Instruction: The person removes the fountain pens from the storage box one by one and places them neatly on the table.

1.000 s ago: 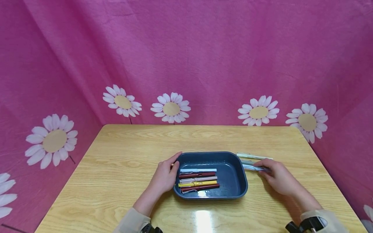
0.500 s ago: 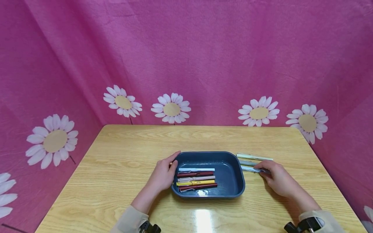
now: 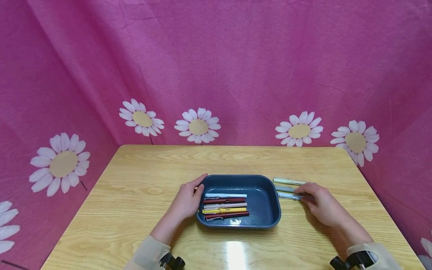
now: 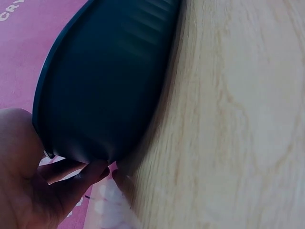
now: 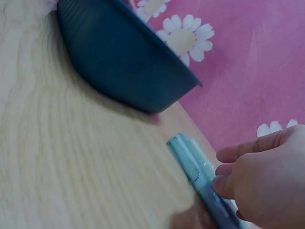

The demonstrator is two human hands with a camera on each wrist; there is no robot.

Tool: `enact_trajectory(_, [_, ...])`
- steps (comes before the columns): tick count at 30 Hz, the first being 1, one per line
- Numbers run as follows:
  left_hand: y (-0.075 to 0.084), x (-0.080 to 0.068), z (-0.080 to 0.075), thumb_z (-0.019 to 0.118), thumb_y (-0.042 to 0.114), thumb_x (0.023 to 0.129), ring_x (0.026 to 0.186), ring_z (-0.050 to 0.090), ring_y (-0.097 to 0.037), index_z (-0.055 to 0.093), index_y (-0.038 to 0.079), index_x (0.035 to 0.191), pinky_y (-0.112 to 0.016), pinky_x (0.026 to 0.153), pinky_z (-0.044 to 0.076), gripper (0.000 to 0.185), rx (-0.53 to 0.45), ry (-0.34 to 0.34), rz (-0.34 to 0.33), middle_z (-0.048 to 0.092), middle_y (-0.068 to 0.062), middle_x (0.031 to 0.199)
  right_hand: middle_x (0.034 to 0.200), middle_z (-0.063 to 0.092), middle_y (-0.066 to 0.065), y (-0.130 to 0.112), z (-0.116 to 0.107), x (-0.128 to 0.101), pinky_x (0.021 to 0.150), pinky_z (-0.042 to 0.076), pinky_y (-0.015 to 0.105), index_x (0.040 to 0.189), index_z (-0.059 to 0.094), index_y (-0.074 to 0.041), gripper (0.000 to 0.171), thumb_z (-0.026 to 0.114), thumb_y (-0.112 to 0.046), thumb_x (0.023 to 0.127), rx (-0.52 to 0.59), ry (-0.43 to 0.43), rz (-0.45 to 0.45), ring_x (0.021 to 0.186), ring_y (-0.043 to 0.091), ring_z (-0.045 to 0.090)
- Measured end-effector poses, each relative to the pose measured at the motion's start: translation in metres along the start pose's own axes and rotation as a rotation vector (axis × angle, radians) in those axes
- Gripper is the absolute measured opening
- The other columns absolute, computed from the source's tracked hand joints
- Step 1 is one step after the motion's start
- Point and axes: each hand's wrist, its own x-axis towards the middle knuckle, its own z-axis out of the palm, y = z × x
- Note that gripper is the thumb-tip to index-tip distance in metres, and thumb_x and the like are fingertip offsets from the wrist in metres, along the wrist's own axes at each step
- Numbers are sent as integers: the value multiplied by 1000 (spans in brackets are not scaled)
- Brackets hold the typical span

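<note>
Head view: right hand (image 3: 322, 204) pinches blue pen (image 3: 288, 195) beside tray (image 3: 275, 210).

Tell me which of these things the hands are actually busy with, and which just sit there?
In use: left hand holding the blue tray; right hand gripping a grey-blue pen.

Lying about: five pens in tray, two pens on table, daisy backdrop.

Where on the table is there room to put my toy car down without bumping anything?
The wooden table is bare between the blue tray and the flowered curtain, and on its left side beyond the left hand. It is crowded right of the tray: three pens lie there under the right hand. The tray's left half holds five pens.
</note>
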Motion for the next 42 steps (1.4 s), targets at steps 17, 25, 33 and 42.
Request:
enact_trajectory(17, [-5,1,-1,46,25,115,143,51,-32,51,21,160,-55,116,41,45,-14,26,9,55,-14,155,117,71,-6,-90,-5,55,89,61,49,123,74,-13,37,78,6,92,187,-14,-207,104,24,70])
enact_trajectory(25, [-6,1,0,46,25,115,143,50,-33,51,21,160,-56,115,41,45,-18,29,8,55,-14,155,126,71,3,-112,24,84,94,57,54,133,70,-13,32,74,-10,101,237,-206,-159,111,27,67])
enact_trajectory(33, [-6,1,2,47,25,115,145,49,-33,51,22,160,-56,116,40,45,-15,30,16,54,-13,156,126,71,8,-126,52,103,97,56,52,133,70,-6,32,74,-12,101,231,-293,-140,110,21,67])
enact_trajectory(42, [-5,1,2,47,26,115,145,49,-32,51,23,160,-55,116,41,46,-15,22,10,54,-13,156,122,72,8,-129,78,117,99,56,48,130,71,-4,30,73,-9,101,248,-369,-109,106,20,67])
